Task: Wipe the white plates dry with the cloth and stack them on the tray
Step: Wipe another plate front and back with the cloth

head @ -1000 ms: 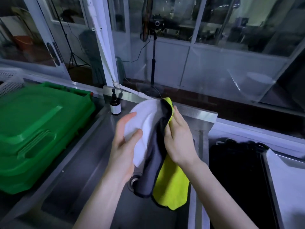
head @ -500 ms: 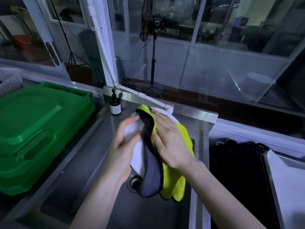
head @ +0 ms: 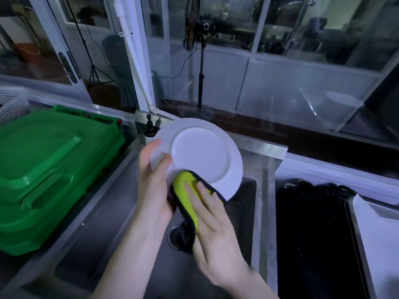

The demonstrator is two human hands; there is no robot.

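Above the sink (head: 108,244), the right hand (head: 212,214) lays flat fingers on the cloth (head: 187,190), pressing it to the lower rim of the white plate (head: 200,156). Just beyond, the left hand (head: 153,178) pinches the plate's edge, tilted over the sink. Best to rotate it steadily and keep a firm grip.

— What's behind the sink (head: 97,244)?
— Glass panels (head: 280,24) in white frames, with dark rooms beyond. A tripod (head: 201,67) stands there.
— And the sides?
— A green bin (head: 43,169) on the left, with a white basket (head: 13,102) behind it, and a black basin (head: 308,234) on the right. The light is dim and bluish.
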